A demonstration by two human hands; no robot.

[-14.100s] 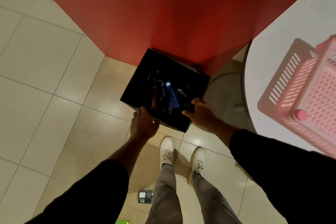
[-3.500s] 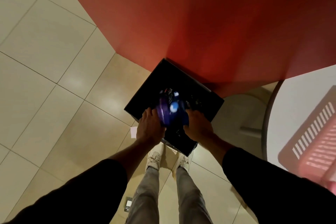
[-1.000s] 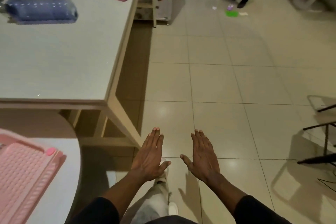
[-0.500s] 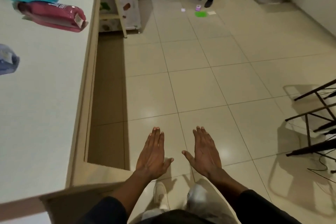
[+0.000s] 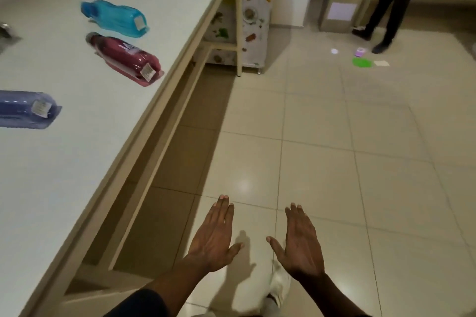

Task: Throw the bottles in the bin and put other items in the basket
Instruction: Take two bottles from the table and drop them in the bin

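Three bottles lie on their sides on the long white table [image 5: 77, 175] at my left: a turquoise bottle [image 5: 113, 18] farthest, a maroon bottle [image 5: 126, 59] near the table edge, and a purple-blue bottle [image 5: 23, 109] cut off by the left frame edge. My left hand [image 5: 213, 237] and my right hand [image 5: 298, 242] hang flat, palms down, over the tiled floor, fingers stretched out, holding nothing. Both are well right of the table and apart from every bottle. Neither the black bin nor the pink basket is in view.
Far across the floor lie a green disc [image 5: 362, 62], a small pink item [image 5: 360, 52] and a paper scrap [image 5: 381, 63]. A person's legs [image 5: 391, 5] stand beside a cardboard box [image 5: 340, 8]. A patterned panel [image 5: 247, 20] stands behind the table end.
I have turned away from the bin. Over the last second the view swung left, bringing all three bottles on the table into sight. Both hands stay flat and empty.
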